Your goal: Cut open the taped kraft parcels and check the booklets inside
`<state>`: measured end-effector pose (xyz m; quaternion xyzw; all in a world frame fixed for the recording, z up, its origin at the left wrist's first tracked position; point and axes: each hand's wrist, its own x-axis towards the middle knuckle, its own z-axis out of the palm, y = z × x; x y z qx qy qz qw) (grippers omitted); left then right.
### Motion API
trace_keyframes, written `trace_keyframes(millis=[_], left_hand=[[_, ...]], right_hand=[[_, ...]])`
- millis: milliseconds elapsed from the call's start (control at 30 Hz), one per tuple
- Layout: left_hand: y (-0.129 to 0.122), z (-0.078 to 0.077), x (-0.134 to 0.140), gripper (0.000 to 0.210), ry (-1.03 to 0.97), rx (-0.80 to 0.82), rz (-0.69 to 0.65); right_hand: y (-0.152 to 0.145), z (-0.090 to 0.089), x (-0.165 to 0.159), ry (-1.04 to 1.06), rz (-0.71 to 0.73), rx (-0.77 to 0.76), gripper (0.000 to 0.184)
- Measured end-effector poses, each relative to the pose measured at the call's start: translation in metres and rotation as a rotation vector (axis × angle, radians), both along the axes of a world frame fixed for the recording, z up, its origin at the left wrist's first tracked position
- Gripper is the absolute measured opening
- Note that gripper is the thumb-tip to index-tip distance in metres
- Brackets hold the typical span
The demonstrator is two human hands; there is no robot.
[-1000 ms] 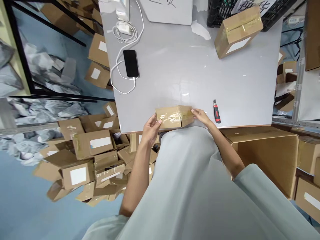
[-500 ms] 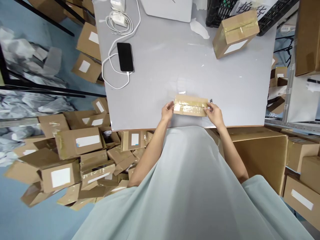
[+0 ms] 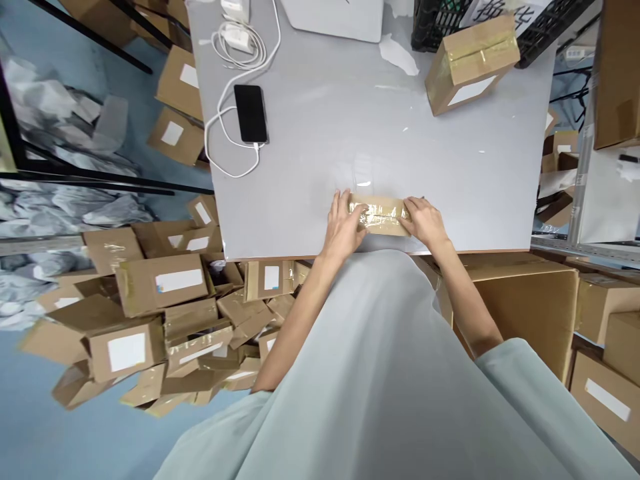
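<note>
A small cardboard box [image 3: 383, 217] with shiny tape across its top lies near the front edge of the grey table [image 3: 320, 133]. My left hand [image 3: 344, 227] grips its left end, thumb on the taped top and fingers round the far side. At the opposite end my right hand [image 3: 423, 220] holds it, with the thumb on top and the fingers along the side. What lies under the box is hidden.
A black phone [image 3: 251, 113] on a white cable lies at the left. Toward the back stand a laptop [image 3: 335, 17], a taped carton [image 3: 473, 63] and a black crate [image 3: 427, 27]. Many opened cartons [image 3: 175, 283] are heaped on the floor at left; a large open box [image 3: 520, 307] sits at right.
My left hand has moved right, from the box's edge onto its taped top. The right hand has shifted slightly left and its thumb now presses further in on the box.
</note>
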<state>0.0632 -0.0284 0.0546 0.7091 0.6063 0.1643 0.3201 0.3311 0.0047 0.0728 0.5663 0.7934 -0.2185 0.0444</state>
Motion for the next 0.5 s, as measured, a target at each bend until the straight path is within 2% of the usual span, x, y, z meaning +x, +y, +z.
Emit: trace_keyframes(millis=[200,333,500], left_hand=[[-0.005,-0.007,0.007,0.054,0.080,-0.021,-0.008],[-0.002,-0.004,0.013,0.076,0.116,-0.019,-0.020],[0.007,-0.005,0.011,0.093,0.061,-0.026,0.011]], right_hand=[[0.006,0.002,-0.010,-0.178,0.082,-0.005,0.062],[0.015,-0.001,-0.009,-0.187,0.075,-0.012,0.063],[0.017,-0.014,-0.007,-0.044,0.010,-0.018,0.055]])
